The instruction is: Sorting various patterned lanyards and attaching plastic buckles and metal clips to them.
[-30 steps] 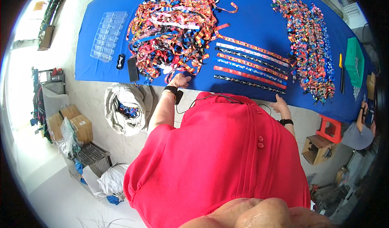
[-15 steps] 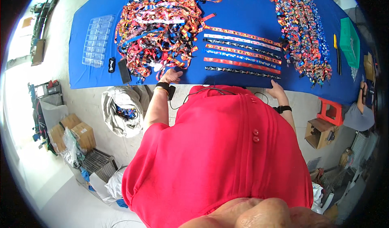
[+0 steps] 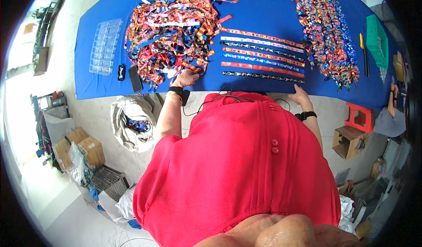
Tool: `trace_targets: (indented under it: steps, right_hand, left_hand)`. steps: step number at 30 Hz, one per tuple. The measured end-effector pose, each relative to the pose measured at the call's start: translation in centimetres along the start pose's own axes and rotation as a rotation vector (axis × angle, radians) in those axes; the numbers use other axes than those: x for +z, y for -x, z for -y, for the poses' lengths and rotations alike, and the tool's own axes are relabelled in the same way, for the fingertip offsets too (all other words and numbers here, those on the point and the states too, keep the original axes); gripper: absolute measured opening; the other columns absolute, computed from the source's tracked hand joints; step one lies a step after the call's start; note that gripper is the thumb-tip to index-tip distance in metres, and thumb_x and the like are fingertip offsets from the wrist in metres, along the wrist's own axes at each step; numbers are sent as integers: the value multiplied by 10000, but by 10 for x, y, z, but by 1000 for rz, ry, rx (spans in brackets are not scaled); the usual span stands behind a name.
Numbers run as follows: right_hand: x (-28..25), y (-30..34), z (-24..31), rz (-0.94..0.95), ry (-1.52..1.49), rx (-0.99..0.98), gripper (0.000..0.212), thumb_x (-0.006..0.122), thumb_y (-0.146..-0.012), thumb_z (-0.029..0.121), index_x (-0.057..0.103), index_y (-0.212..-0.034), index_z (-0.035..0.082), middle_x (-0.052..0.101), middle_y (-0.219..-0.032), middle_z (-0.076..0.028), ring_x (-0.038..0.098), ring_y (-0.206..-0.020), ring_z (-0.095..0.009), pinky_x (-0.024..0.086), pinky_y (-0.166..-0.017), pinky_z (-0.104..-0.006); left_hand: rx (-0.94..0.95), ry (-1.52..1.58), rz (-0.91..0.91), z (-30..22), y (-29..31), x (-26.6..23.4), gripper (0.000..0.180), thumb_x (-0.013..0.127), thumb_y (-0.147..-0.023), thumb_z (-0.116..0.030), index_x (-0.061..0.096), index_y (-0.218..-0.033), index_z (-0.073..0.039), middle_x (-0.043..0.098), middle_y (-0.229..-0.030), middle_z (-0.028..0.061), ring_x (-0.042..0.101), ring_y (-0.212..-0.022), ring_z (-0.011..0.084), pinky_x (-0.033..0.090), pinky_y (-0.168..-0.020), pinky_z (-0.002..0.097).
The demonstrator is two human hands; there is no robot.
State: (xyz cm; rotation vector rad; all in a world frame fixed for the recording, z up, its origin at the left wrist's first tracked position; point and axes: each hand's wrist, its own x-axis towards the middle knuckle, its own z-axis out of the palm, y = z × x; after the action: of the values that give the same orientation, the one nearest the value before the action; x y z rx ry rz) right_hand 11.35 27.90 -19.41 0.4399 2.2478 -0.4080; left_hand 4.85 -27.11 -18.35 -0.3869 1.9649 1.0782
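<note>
Blue table (image 3: 101, 78), ribbon pile (image 3: 171, 32), laid-out ribbons (image 3: 262, 56)

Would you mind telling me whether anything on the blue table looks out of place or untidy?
Nothing looks damaged or spilled. The big ribbon pile under the left hand is tangled, while six ribbons lie straight in neat rows. The right hand rests at the table edge.
</note>
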Motion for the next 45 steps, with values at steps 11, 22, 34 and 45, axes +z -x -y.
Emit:
trace_targets:
  steps: [11, 22, 34, 45]
  right_hand:
    - [-5, -2, 2, 17, 2, -25, 861, 688, -689, 359, 300, -1407, 82, 344, -1390, -267, 395, -1264, -365, 349, -1043, -379]
    - [-6, -3, -2, -5, 75, -60, 833, 680, -692, 364, 333, -1387, 65, 430, -1325, -261, 467, -1198, -362, 391, -1004, -390]
    - [-19, 3, 9, 32, -3, -75, 819, 678, -710, 351, 329, -1389, 52, 417, -1336, -265, 449, -1219, -358, 377, -1014, -373]
    - [-14, -1, 5, 53, 44, -48, 872, 704, -671, 390, 344, -1382, 37, 448, -1311, -257, 498, -1171, -337, 409, -979, -367]
  left_hand:
    - [328, 169, -203, -57, -19, -18, 480, 617, -817, -252, 514, -1165, 62, 623, -1027, 184, 628, -841, 235, 516, -673, 324]
    - [374, 105, -54, -121, -32, -10, 660, 656, -799, -179, 353, -1373, -62, 652, -973, 167, 642, -823, 222, 508, -713, 338]
    - [402, -891, -487, -64, -128, -31, 495, 581, -790, -166, 404, -1226, -13, 629, -949, 231, 613, -925, 358, 486, -813, 422]
    - [393, 305, -452, -78, -3, -78, 118, 543, -825, -49, 544, -932, 1, 621, -731, 90, 624, -590, 177, 500, -541, 296]
